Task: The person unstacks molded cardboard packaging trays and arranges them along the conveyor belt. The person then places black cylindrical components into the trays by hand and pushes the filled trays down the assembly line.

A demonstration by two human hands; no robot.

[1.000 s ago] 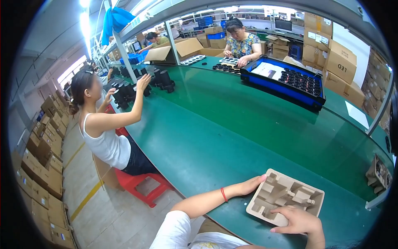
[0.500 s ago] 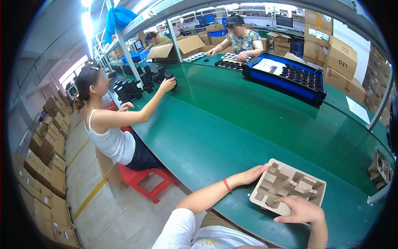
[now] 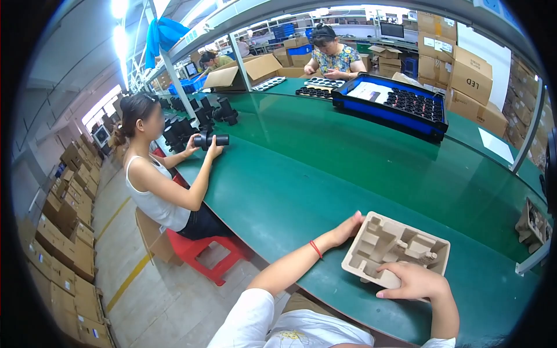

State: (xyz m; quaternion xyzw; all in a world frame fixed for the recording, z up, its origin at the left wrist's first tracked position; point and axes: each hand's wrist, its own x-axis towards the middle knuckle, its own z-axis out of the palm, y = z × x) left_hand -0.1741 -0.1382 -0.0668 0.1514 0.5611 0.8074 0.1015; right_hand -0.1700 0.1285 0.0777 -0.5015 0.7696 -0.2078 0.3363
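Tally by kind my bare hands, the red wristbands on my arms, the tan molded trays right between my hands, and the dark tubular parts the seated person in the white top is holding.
Your left hand and right hand: 2
Red wristband: 1
Tan molded tray: 1
Dark tubular part: 1
Total: 5

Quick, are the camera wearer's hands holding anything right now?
Left hand: at the moulded tray, by its far-left corner; grip unclear.
Right hand: holding the tray by its near rim.

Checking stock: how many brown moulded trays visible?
2: near tray at the right hand; second tray, apparently alike, at far right edge. Others may be hidden.
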